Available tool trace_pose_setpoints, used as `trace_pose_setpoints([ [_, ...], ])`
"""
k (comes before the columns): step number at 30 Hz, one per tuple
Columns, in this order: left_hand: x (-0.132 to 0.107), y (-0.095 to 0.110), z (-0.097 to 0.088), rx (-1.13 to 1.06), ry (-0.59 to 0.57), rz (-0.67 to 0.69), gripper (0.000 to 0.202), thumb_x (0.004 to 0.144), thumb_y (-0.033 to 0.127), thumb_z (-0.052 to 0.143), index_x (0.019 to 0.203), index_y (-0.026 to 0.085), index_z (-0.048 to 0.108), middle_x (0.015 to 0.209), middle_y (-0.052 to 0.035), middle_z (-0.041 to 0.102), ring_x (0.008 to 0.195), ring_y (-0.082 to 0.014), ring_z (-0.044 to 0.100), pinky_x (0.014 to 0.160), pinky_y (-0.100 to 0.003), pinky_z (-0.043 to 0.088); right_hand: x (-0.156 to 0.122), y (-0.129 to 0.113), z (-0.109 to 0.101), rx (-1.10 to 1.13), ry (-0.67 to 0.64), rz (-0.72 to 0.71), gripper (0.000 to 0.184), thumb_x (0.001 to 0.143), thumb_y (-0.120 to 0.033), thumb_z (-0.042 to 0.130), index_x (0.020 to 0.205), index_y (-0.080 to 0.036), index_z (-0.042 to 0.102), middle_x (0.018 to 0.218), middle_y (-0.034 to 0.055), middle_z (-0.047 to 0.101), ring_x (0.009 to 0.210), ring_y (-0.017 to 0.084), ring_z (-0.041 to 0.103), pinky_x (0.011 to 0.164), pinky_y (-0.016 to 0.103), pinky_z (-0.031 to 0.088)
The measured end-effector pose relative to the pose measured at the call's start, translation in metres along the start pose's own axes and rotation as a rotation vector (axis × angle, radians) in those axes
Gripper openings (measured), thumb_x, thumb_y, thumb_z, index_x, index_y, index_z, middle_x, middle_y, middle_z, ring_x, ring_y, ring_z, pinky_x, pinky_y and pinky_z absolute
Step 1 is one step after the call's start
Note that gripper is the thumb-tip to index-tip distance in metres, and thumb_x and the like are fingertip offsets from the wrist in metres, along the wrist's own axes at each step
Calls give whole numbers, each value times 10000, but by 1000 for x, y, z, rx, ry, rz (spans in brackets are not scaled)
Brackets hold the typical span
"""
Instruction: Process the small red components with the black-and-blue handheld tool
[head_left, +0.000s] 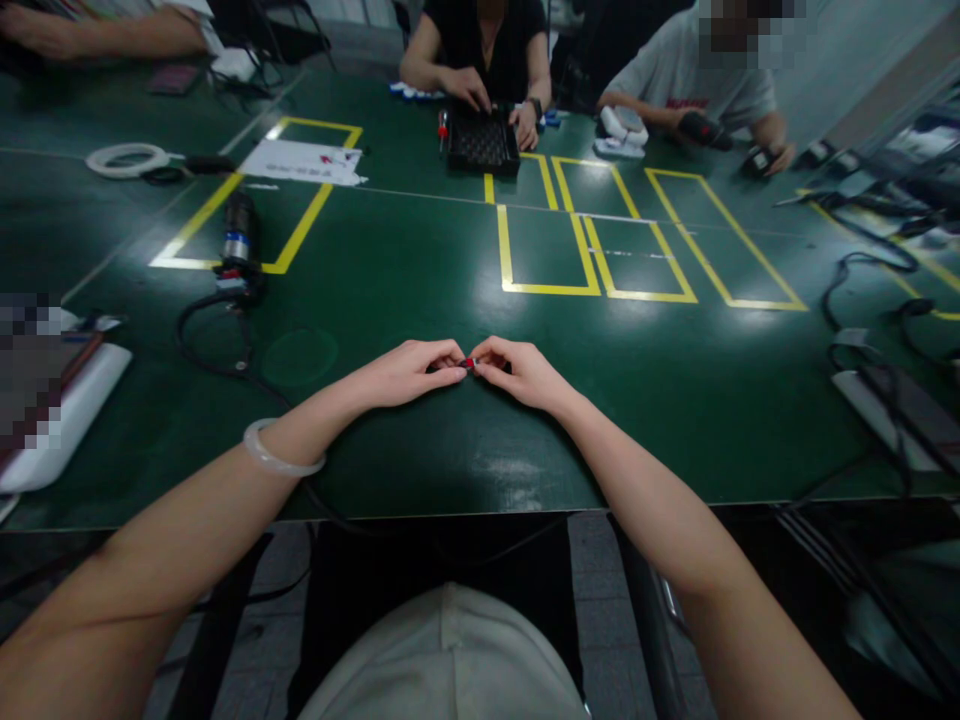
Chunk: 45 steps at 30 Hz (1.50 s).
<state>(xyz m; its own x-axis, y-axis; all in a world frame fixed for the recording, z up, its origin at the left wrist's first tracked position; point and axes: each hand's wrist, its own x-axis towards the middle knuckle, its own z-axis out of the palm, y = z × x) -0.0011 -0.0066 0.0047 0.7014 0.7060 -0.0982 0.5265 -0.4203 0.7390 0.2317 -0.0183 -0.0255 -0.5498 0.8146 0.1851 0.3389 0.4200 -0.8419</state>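
Over the green table, my left hand and my right hand meet fingertip to fingertip. Between them they pinch a small red and dark piece, too small to tell its kind. Both hands have closed fingers, and the piece is mostly covered by them. A pale bangle circles my left forearm. To the left of my hands a black cylindrical tool with a silver and blue band lies on the table, its cable running toward the front edge.
Yellow tape outlines mark the green table. Across it, a person handles a black tray; another holds a dark power tool. A white paper lies at the back left, a white-edged device at left, cables at right.
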Motion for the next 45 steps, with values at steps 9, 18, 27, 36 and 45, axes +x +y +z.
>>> trace_pose_setpoints([
  [9,0,-2,0,59,5,17,392,995,500,468,1015,145,633,919,-51,687,802,-171,609,706,-252,407,0,-1,-1,-23,-4,-2,193,953,-302,536,1015,-156,647,882,34,711,744,139,602,723,264,442],
  [18,0,-4,0,41,-2,25,389,1014,481,441,1005,148,643,975,-56,699,873,-176,629,762,-255,422,0,-1,-1,-48,-6,-3,200,966,-318,535,993,-159,654,862,30,700,738,136,591,721,260,428],
  [27,1,-1,1,88,5,20,373,1009,457,438,982,142,636,905,-47,670,806,-168,597,725,-255,396,1,1,0,41,0,11,190,930,-319,590,1042,-168,621,853,11,688,727,126,587,718,264,448],
  [36,2,0,1,73,10,35,389,1019,453,404,924,148,624,850,-38,643,777,-164,582,742,-258,401,1,-1,3,61,10,-31,265,844,-213,661,1090,-202,563,868,-7,670,736,119,581,720,268,477],
  [45,3,-1,1,69,12,45,406,1015,450,394,871,144,617,848,-47,643,802,-169,599,783,-266,421,0,-2,4,30,54,-66,139,882,-244,631,1004,-193,588,854,-2,661,756,126,596,732,279,482],
])
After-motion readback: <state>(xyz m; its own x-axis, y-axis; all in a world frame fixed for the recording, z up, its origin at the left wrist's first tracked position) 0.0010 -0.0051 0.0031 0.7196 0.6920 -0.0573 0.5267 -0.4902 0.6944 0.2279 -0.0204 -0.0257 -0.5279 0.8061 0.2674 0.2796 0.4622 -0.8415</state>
